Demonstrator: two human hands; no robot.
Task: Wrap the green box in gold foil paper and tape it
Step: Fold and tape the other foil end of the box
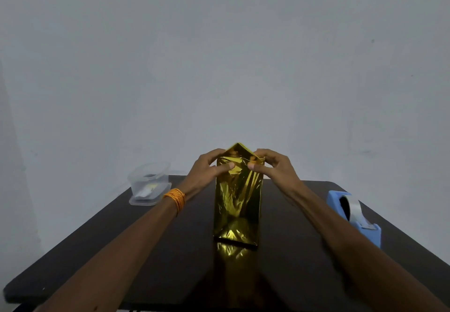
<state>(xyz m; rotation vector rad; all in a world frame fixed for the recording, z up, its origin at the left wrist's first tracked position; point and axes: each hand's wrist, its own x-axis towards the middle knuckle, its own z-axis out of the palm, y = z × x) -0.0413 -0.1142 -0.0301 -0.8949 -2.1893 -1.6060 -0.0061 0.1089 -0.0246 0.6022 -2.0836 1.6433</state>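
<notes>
The box stands upright in the middle of the dark table, fully covered in crinkled gold foil paper; no green shows. At its top end the foil rises to a pointed flap. My left hand grips the top left of the foil, thumb pressed on the front face. My right hand grips the top right in the same way, thumb on the foil beside the left thumb. An orange thread band is on my left wrist.
A blue tape dispenser with a roll of clear tape sits near the table's right edge. A clear plastic container with small items inside stands at the back left corner. A pale wall lies behind the table.
</notes>
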